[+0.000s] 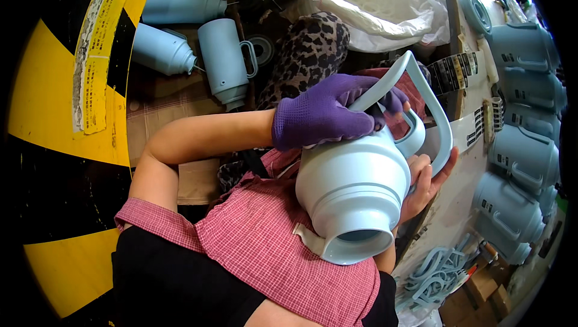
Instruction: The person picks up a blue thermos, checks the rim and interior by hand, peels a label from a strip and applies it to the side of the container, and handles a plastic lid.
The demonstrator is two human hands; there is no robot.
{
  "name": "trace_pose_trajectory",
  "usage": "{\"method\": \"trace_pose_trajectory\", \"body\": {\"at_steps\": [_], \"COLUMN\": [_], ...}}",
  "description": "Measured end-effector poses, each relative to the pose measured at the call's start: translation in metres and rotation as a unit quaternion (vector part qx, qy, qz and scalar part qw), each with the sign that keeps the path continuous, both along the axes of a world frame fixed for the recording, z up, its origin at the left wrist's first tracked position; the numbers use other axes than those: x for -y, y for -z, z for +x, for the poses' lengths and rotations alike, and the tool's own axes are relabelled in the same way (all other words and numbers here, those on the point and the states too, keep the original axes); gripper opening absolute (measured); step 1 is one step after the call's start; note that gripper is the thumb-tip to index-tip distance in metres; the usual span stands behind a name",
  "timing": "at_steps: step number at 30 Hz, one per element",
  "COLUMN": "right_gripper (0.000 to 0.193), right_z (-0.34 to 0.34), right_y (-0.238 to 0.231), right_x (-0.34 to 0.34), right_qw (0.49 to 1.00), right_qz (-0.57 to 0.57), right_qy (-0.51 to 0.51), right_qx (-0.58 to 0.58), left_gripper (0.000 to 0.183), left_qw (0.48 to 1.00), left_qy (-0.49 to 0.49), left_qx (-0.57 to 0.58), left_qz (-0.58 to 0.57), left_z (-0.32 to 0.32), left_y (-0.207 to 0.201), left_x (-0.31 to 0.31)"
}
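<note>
A light blue thermos flask shell (355,170) is tilted across my lap, its open round mouth (361,244) toward the lower edge. A large loop handle (444,131) in the same blue rises over its shoulder. In a purple glove, my left hand (337,110) is closed round one arm of the loop handle, its palm against the shell. My bare right hand (421,188) grips the opposite side, where the handle's other arm meets the shell; some of its fingers are hidden behind. A smaller curved side handle (412,137) shows between the hands.
Several blue flask shells (224,56) lie at the upper left, beside a yellow-and-black striped panel (36,95). A white plastic bag (385,14) stands at the far side. Along the right bench (466,131) are more blue flasks (524,152) and strips of labels (454,73); loose handles (436,276) are piled at the lower right.
</note>
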State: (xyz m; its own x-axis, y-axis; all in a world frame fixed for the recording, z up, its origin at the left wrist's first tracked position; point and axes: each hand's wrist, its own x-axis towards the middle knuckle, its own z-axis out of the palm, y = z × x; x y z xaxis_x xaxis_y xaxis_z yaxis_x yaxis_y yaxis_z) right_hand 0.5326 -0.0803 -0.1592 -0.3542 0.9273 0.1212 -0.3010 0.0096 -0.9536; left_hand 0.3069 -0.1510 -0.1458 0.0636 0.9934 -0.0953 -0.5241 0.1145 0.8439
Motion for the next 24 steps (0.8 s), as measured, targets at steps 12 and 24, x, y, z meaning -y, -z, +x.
{"method": "trace_pose_trajectory", "body": {"at_steps": [12,24], "right_gripper": [0.048,0.064], "right_z": [0.007,0.028], "right_y": [0.004,0.047], "right_x": [-0.036,-0.113], "right_qw": [0.993,0.952], "right_qz": [-0.014,-0.089], "right_qy": [-0.025,-0.293], "right_qx": [-0.116,0.004], "left_gripper": [0.038,0.029], "left_qw": [0.825,0.965], "left_qy": [-0.069,-0.138], "left_qx": [-0.254,-0.007], "left_qz": [0.499,0.225], "left_z": [0.003,-0.089], "left_y": [-0.013,-0.007], "left_x": [-0.021,-0.119]}}
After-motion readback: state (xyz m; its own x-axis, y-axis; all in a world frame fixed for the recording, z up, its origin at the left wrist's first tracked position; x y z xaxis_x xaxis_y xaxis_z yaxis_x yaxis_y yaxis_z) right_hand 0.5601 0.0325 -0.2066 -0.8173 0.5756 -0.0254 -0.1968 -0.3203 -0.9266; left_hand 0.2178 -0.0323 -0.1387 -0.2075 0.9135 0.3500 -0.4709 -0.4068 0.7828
